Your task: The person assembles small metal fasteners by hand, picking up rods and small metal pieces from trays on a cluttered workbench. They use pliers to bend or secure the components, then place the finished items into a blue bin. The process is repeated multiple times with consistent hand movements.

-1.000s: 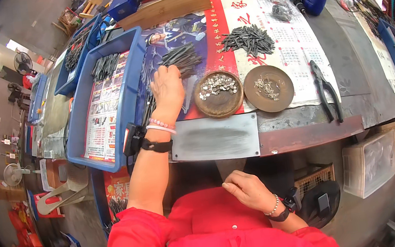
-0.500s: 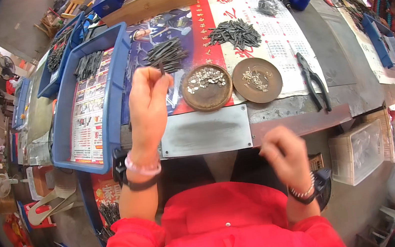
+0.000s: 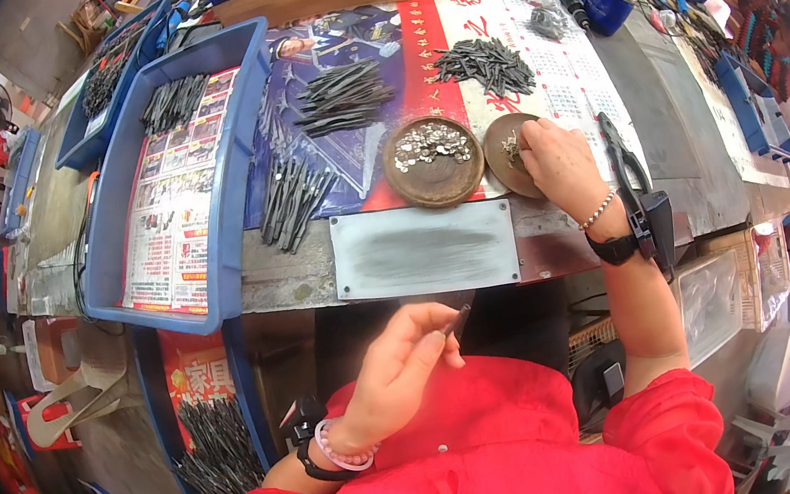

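Note:
My left hand [image 3: 396,363], low in front of the red shirt, pinches a short slim black piece [image 3: 463,319]; its kind is unclear. My right hand [image 3: 560,163] reaches into the right round brown dish [image 3: 500,169], fingertips down among small brass-coloured pins [image 3: 510,146]. Whether it has picked one up is hidden. Beside it stands another brown dish [image 3: 439,197] with small shiny silver discs [image 3: 431,141]. Long black pieces lie in one bundle [image 3: 344,97] and a nearer one [image 3: 296,200]. Shorter black pieces [image 3: 486,67] form a heap behind the dishes.
A smudged metal plate [image 3: 423,248] is fixed at the bench's front edge. Pliers [image 3: 622,149] lie beside my right wrist, partly covered. A big blue tray [image 3: 245,147] with black pieces stands left, another blue tray [image 3: 156,402] below. A blue mug [image 3: 605,5] stands at the back right.
My left hand has come down from above the bench to in front of the shirt, holding a black piece. My right hand has moved up into the right dish. The nearer bundle is now uncovered.

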Motion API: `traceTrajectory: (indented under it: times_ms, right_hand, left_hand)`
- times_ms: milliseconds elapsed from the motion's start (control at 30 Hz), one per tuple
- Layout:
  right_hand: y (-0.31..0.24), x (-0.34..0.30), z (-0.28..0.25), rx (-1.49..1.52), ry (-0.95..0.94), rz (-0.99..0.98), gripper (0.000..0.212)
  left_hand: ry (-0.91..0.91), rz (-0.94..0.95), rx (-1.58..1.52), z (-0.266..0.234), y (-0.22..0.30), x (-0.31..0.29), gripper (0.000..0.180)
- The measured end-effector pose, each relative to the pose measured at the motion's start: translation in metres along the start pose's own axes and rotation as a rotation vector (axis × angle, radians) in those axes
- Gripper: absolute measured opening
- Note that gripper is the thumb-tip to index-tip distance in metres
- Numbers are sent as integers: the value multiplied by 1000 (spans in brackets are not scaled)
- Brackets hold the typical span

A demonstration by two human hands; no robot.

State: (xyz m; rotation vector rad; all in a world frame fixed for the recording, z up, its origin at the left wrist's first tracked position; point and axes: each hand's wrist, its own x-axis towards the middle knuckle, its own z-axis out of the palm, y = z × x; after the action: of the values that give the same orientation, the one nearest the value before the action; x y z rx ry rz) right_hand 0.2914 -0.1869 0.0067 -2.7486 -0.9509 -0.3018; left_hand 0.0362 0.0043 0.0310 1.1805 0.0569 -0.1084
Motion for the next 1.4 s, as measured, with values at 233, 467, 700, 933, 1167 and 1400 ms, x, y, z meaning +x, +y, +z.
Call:
traceTrajectory:
  times_ms: [233,467,700,933,1167,1400]
  right_hand:
    - [5,4,4,100,15,-37,8]
    - [4,2,-12,427,33,93,9]
    - [12,-2,-21,809,-8,265,4]
    - [9,-8,-32,1356,40,421,10]
    - [-35,-37,-45,1732,-33,370,12]
    - [-100,-73,-50,1610,-189,332,11]
  left_hand:
    - [-23,-93,-65,-2,-4,-10,25]
    - [-38,-100,-134,-5,-7,-9,24]
    - [-22,-151,-235,-5,-12,-5,25]
    - [-35,-179,-331,-3,-13,-3,26]
    - [-7,-274,-481,0,-10,3,21]
    - [-73,-306,-774,0,-12,7,17]
